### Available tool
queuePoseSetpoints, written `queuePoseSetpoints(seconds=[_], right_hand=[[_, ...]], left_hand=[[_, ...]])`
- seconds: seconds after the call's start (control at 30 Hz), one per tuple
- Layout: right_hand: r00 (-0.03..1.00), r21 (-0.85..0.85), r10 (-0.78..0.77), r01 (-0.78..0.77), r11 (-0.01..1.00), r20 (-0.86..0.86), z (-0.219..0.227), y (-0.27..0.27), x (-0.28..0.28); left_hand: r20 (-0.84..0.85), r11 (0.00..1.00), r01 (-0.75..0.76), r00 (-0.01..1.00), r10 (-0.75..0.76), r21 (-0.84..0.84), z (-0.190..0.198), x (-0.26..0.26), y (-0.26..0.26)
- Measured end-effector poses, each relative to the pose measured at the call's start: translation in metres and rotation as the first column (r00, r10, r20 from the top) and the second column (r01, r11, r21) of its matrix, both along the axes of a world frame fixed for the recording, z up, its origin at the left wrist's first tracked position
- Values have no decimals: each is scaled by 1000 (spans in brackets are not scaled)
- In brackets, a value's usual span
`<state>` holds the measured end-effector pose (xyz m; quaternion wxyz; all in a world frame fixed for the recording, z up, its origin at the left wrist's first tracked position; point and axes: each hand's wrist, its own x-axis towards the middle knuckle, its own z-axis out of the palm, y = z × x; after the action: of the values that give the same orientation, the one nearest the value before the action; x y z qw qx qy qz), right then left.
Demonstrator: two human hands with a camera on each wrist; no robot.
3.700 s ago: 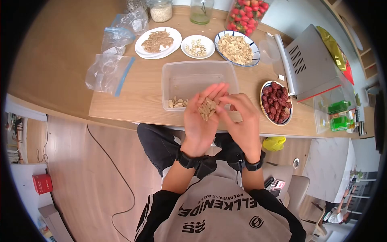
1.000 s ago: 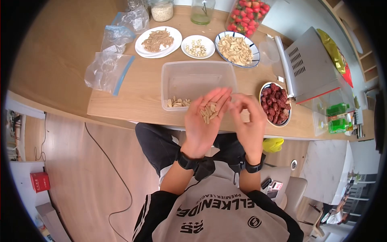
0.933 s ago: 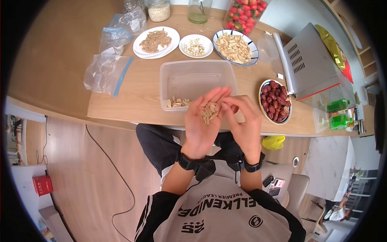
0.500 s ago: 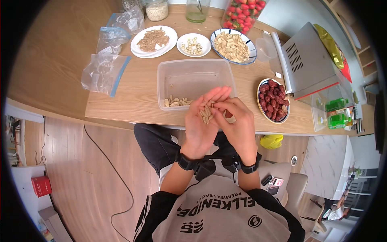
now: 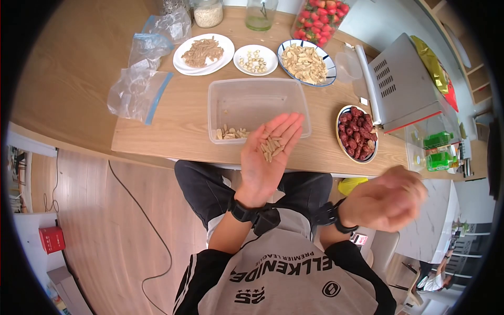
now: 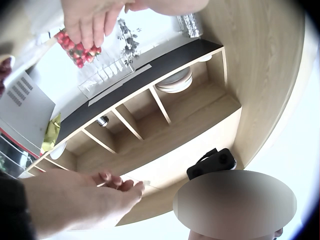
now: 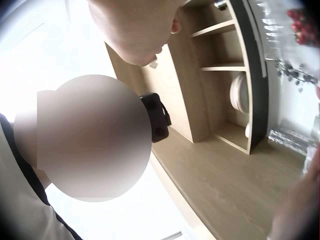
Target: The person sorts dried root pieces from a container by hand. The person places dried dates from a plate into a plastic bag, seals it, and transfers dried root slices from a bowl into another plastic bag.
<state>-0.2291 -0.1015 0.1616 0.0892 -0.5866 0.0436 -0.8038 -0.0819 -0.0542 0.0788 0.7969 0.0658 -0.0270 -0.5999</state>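
The left hand (image 5: 268, 157) is palm up with straight fingers, bearing several thin tan slices (image 5: 272, 148) over the near edge of a clear plastic box (image 5: 257, 86). More pale slices (image 5: 231, 133) lie in the box's near left corner. Off to the right, past the table edge, the right hand (image 5: 386, 201) is blurred, its fingers bent. A small pale piece (image 6: 146, 183) shows at the right hand's fingertips (image 6: 136, 189) in the left wrist view, and the pale piece (image 7: 153, 64) appears under the right hand (image 7: 132, 30) in the right wrist view.
Behind the box stand a plate of brown strips (image 5: 202, 52), a small plate (image 5: 255, 60) and a blue-rimmed plate of slices (image 5: 304, 63). A bowl of red dates (image 5: 357, 134) is at the right. Plastic bags (image 5: 137, 94) lie left; strawberries (image 5: 319, 21) stand behind.
The right hand has left the left palm and swung away to the right, beyond the table edge. The left hand has stayed nearly in place with its slices.
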Motion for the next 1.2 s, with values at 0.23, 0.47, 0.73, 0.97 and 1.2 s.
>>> queuePoseSetpoints(seconds=[0.23, 0.47, 0.73, 0.97, 1.2], right_hand=[[663, 344, -178, 576, 742, -727, -6, -119, 15], [764, 766, 389, 205, 609, -514, -70, -78, 28], [782, 771, 421, 116, 627, -460, -74, -67, 22], [756, 711, 384, 151, 687, -531, -67, -48, 23], [689, 602, 370, 120, 790, -623, -38, -8, 34]], left_hand=[[-101, 992, 58, 992, -69, -110, -11, -3, 2], [-191, 995, 29, 982, -9, 99, -6, 18, -3], [-205, 996, -83, 975, 88, 34, 12, 48, 3], [-246, 986, -53, 969, 13, -157, -1, 64, 7], [-89, 982, -123, 987, 137, 143, 7, 41, 3]])
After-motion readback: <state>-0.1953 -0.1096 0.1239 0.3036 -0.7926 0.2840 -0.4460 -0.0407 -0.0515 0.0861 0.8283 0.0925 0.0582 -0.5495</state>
